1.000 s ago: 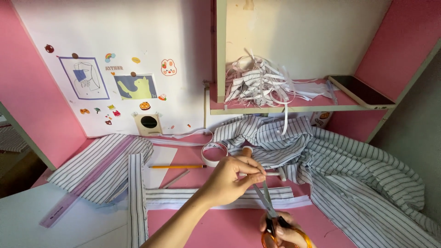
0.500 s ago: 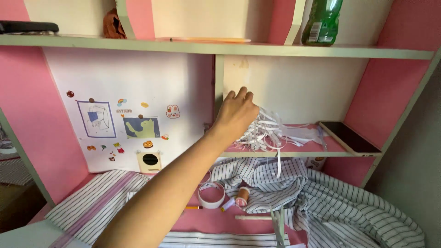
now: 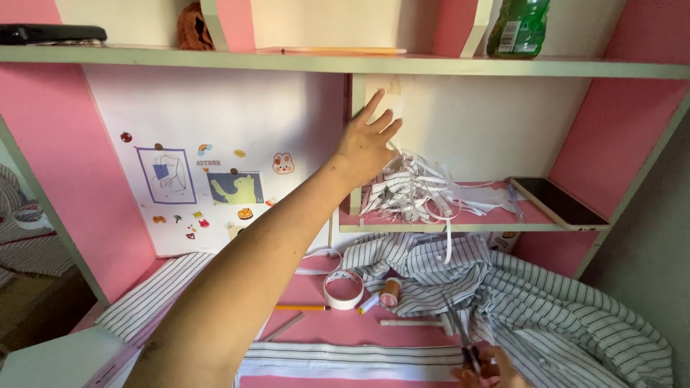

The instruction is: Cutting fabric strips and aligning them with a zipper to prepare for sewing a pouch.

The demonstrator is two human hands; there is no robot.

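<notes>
- The left hand (image 3: 366,144), which a second ago was low over the counter (image 3: 323,330) pinching a strip beside the scissors, now reaches up at centre frame to the shelf (image 3: 460,228).
- Its fingers (image 3: 381,118) are spread, nothing between them, just above the pile of cut fabric strips (image 3: 424,190); judging by that, the strip has joined the pile.
- At the bottom edge, the right hand (image 3: 492,370) grips the scissors (image 3: 467,352) over the striped cloth (image 3: 546,309); how its fingers lie I cannot tell.

green bottle (image 3: 519,27), white label: top shelf | dark-screened phone (image 3: 560,202): lower shelf, right
</notes>
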